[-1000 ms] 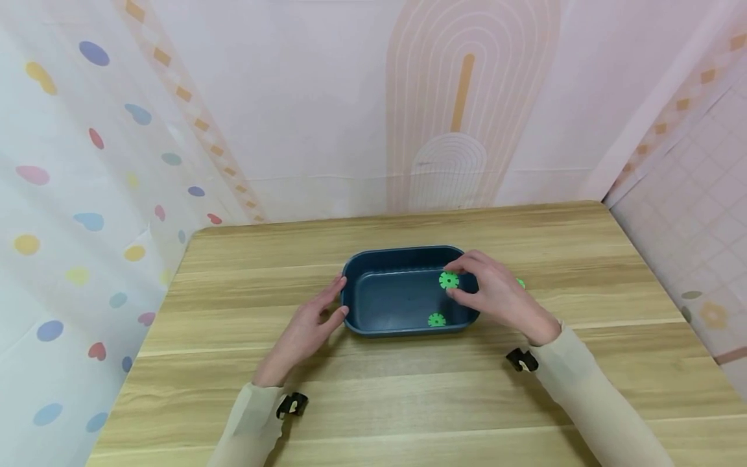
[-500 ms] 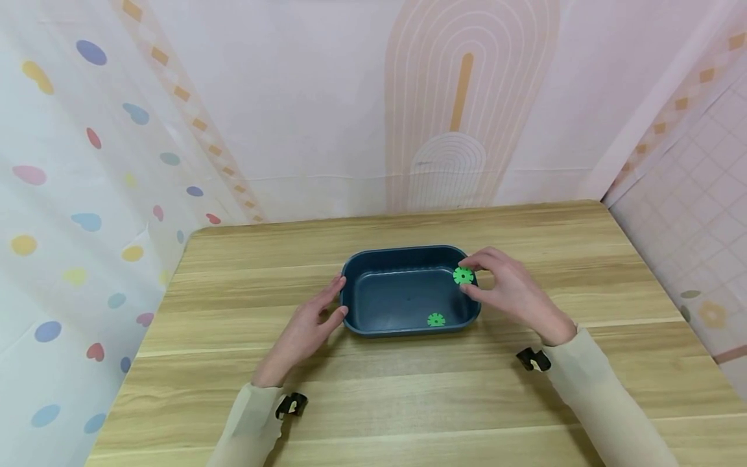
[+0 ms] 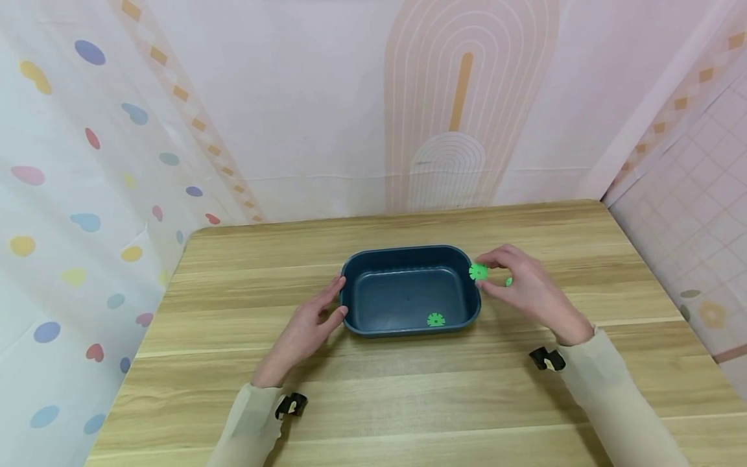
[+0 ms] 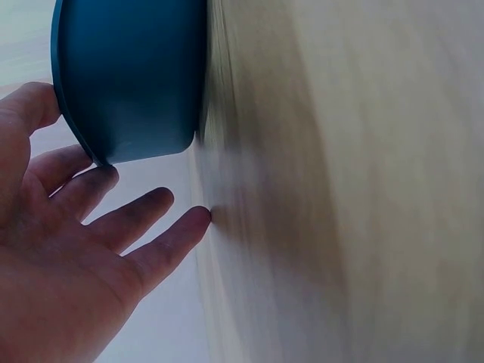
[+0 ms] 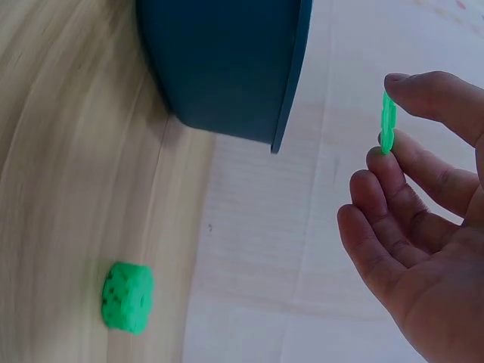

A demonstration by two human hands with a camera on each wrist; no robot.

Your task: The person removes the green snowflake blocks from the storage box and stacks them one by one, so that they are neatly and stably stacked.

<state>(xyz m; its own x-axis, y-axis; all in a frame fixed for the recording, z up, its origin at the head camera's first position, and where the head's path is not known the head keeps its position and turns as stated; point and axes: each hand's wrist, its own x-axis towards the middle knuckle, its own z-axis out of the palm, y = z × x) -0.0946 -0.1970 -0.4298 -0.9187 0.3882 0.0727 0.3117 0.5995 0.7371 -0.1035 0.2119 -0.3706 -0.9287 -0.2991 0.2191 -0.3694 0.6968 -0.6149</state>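
Note:
A dark blue oval-ended plastic bin [image 3: 385, 298] stands on the wooden table. My left hand [image 3: 306, 331] rests its spread fingertips and thumb against the bin's left rim; in the left wrist view the lower fingers hang free of it. Between thumb and fingertips, my right hand [image 3: 525, 285] pinches a thin green notched disc [image 3: 478, 272], level with the bin's right rim. The right wrist view shows this disc edge-on, above the rim height. Another green disc [image 3: 436, 320] lies inside the bin near the front wall.
On the table right of the bin sits a short stack of green discs [image 5: 127, 297], mostly hidden behind the right hand in the head view. The table [image 3: 373, 402] ends at a patterned curtain [image 3: 327, 117] behind, with more curtain on both sides.
My right hand has moved rightward with the pinched green disc, from over the bin to its right rim. The left hand, the bin and the disc inside it stay where they were.

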